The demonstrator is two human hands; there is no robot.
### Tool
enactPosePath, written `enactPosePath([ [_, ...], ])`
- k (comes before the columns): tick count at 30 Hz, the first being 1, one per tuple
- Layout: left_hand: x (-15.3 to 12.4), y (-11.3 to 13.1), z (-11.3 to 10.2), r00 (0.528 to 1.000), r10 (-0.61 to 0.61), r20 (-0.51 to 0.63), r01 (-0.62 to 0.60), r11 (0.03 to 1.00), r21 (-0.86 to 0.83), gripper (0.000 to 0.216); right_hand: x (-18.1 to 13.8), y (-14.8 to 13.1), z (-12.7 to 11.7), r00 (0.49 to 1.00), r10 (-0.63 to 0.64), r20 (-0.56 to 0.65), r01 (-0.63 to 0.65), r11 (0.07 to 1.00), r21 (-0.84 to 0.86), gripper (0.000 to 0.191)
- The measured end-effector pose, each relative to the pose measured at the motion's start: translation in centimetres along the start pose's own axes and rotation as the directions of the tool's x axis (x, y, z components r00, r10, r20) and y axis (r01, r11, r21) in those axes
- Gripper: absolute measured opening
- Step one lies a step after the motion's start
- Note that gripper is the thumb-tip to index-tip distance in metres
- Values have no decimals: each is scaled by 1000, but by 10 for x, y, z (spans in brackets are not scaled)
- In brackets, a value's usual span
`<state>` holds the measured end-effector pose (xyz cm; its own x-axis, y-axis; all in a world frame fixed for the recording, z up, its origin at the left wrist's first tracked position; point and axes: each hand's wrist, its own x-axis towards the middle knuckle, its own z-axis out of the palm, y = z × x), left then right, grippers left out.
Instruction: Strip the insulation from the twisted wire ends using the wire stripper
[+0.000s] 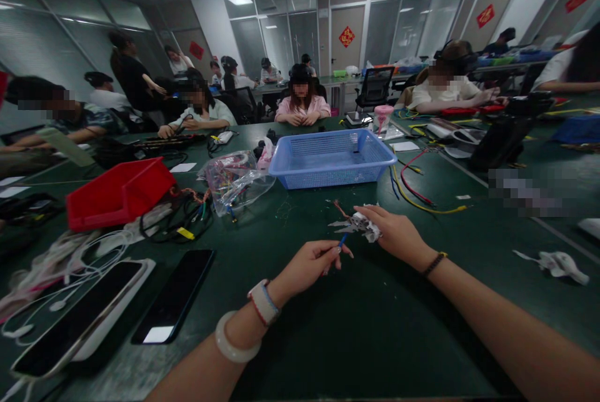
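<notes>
My left hand [312, 261] is closed in a pinch on a short, thin blue piece [343, 241], perhaps wire or tubing; its lower end is hidden by my fingers. Just to the right, my right hand [398, 233] curls over a crumpled white bundle [367, 227] that looks like paper or thin plastic. The undersides of those fingers cannot be seen. A copper-coloured strand [340, 209] and grey-white strips stick out of the bundle to its left. Both hands are close together, low over the dark green table [347, 333].
A blue basket [328, 177] stands beyond my hands. To its left are a clear bag [234, 180] of wires and a red bin [119, 195]. Two phones [173, 296] lie at left. Coloured cables [422, 202] and a crumpled white scrap [557, 264] are at right. Several people sit around.
</notes>
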<state>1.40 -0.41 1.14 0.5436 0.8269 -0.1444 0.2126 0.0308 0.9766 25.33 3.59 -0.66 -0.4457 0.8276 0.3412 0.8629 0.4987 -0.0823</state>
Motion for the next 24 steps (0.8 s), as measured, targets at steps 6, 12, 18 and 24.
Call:
enactPosePath([
  [6, 0, 0, 0, 1000, -3, 8, 3, 1000, 10, 32, 1, 0, 2, 1000, 11, -20, -6, 974, 229, 48],
  [12, -1, 2, 1, 1000, -4, -2, 4, 1000, -6, 32, 4, 3, 9, 999, 10, -40, 5, 936, 353, 48],
  [18, 0, 1, 1, 1000, -5, 7, 6, 1000, -25, 32, 3, 2, 11, 999, 26, -22, -18, 949, 314, 45],
  [24, 2, -5, -1, 1000, 18, 2, -18, 1000, -25, 33, 3, 2, 17, 998, -28, -64, 48, 941, 336, 80],
])
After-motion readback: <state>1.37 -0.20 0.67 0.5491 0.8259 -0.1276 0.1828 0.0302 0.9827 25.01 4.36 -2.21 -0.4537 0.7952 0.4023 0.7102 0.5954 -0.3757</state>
